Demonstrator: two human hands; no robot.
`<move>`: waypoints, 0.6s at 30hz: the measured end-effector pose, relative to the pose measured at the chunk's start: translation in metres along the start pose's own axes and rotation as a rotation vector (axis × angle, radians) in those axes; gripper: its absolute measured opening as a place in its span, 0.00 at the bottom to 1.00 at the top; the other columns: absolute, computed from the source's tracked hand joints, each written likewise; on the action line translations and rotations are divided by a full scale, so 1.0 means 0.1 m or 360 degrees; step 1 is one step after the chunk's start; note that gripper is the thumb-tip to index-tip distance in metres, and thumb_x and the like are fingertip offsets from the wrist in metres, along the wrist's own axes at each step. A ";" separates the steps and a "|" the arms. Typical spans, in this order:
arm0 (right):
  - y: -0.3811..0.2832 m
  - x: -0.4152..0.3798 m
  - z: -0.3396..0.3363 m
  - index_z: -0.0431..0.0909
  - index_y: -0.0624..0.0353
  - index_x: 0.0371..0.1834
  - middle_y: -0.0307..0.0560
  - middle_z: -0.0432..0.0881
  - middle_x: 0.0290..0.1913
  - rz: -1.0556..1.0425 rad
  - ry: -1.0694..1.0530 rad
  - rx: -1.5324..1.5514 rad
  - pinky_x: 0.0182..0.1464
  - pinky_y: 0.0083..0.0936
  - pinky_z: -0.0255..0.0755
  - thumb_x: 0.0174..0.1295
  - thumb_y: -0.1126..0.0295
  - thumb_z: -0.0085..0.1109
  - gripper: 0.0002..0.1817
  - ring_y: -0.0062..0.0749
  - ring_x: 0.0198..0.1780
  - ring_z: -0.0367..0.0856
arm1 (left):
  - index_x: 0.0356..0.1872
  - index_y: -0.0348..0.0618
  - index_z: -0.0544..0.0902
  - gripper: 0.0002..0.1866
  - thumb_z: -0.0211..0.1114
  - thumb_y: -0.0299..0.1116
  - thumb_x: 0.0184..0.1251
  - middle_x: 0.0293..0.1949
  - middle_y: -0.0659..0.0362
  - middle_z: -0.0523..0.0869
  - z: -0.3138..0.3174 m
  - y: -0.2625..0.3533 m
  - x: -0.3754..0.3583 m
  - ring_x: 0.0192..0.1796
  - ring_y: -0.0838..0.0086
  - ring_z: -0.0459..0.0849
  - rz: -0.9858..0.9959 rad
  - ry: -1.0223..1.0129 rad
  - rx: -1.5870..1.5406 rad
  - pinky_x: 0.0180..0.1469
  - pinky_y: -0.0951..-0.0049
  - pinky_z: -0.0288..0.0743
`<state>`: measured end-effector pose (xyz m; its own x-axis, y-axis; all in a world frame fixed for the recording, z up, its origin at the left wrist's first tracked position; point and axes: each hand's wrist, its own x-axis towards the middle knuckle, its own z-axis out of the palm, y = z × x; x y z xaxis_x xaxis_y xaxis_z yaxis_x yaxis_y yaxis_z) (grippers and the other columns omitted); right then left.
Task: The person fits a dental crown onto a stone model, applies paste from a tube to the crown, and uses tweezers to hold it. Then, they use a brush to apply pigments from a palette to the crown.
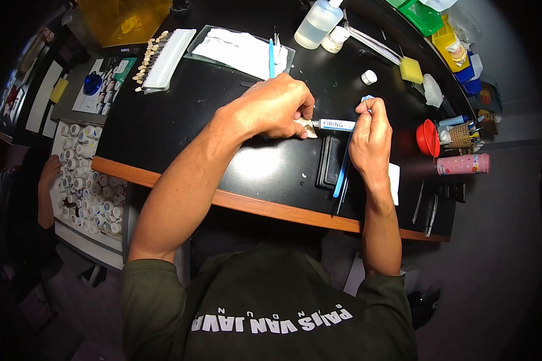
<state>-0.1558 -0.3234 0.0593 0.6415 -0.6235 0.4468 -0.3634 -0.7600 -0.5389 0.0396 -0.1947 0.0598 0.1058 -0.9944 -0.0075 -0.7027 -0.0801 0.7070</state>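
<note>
One desk, two busy hands, one tube, one pale piece

Black desk (pixel 156 129) with brown wooden front edge: x1. Edge slants below both forearms. Biggest open room: left of left forearm, up to the holder. Smaller bare patch, with glare, between left forearm and case. More bare desktop between right hand and bowl.

White cloth (pixel 229 51): x1, beyond left hand. White holder (pixel 170 57) with row of tooth-shaped tabs: x1; tabs too packed to count.

Hands: x2. Left hand (pixel 283 108): fingers closed in a pinch on the pale piece. Right hand (pixel 370 138): curled closed on the tube.

Clear plastic bottle (pixel 316 27) with white top: x1, far side. Black rectangular case (pixel 328 165): x1, between the hands, close to front edge. Pink printed cylinder (pixel 464 163): x1, right. Red round bowl (pixel 427 139): x1, beside it. Yellow sponge block (pixel 411 70): x1.

White tube (pixel 336 124) lettered FIRING: x1, nozzle toward left hand. Small pale piece (pixel 308 127): x1, at nozzle; contact unclear.
</note>
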 end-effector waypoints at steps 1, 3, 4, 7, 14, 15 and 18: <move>0.01 0.00 0.00 0.75 0.64 0.46 0.56 0.81 0.28 -0.0036 0.0011 0.0004 0.33 0.40 0.75 0.78 0.78 0.45 0.07 0.45 0.26 0.84 | 0.41 0.40 0.94 0.14 0.86 0.33 0.55 0.32 0.55 0.90 0.00 0.00 0.00 0.37 0.63 0.90 0.0008 -0.0001 -0.0004 0.43 0.60 0.82; 0.00 0.01 0.00 0.75 0.63 0.46 0.55 0.81 0.27 -0.0008 -0.0008 0.0004 0.33 0.39 0.75 0.78 0.78 0.45 0.07 0.43 0.26 0.84 | 0.41 0.40 0.94 0.14 0.85 0.33 0.55 0.32 0.55 0.91 -0.01 0.00 0.01 0.37 0.62 0.90 0.0011 -0.0011 -0.0010 0.43 0.60 0.82; -0.01 0.01 -0.01 0.75 0.63 0.46 0.55 0.81 0.27 0.0006 -0.0018 0.0005 0.33 0.39 0.74 0.78 0.78 0.45 0.06 0.43 0.26 0.84 | 0.41 0.39 0.95 0.14 0.85 0.33 0.55 0.32 0.54 0.91 -0.01 0.00 0.01 0.37 0.62 0.90 0.0012 -0.0016 -0.0012 0.43 0.60 0.82; -0.01 0.01 -0.01 0.75 0.63 0.45 0.55 0.81 0.27 0.0010 -0.0028 0.0008 0.33 0.39 0.74 0.78 0.78 0.45 0.06 0.42 0.26 0.84 | 0.41 0.39 0.94 0.14 0.85 0.32 0.55 0.32 0.54 0.91 0.00 0.00 0.01 0.37 0.63 0.90 0.0014 -0.0015 -0.0018 0.43 0.60 0.82; 0.00 0.02 0.01 0.74 0.63 0.45 0.56 0.81 0.27 -0.0011 0.0001 0.0009 0.33 0.40 0.75 0.79 0.77 0.46 0.06 0.44 0.26 0.84 | 0.41 0.39 0.94 0.14 0.85 0.32 0.55 0.32 0.54 0.90 -0.01 0.01 0.00 0.36 0.63 0.90 -0.0010 -0.0009 -0.0031 0.43 0.61 0.82; 0.00 0.02 0.01 0.74 0.63 0.45 0.56 0.81 0.27 -0.0004 0.0000 -0.0001 0.33 0.40 0.75 0.79 0.77 0.46 0.06 0.44 0.26 0.84 | 0.41 0.39 0.94 0.14 0.85 0.32 0.55 0.32 0.54 0.90 -0.01 0.01 0.00 0.36 0.63 0.90 -0.0012 -0.0011 -0.0033 0.43 0.61 0.82; 0.00 0.02 0.01 0.74 0.63 0.45 0.56 0.82 0.27 -0.0010 0.0000 -0.0012 0.34 0.40 0.75 0.79 0.77 0.46 0.06 0.46 0.26 0.85 | 0.41 0.39 0.94 0.14 0.85 0.32 0.55 0.31 0.55 0.90 0.00 0.00 0.00 0.36 0.64 0.89 -0.0010 -0.0009 -0.0038 0.42 0.61 0.81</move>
<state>-0.1541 -0.3245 0.0589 0.6436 -0.6190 0.4502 -0.3644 -0.7650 -0.5310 0.0395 -0.1952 0.0603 0.1062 -0.9942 -0.0161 -0.6849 -0.0849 0.7237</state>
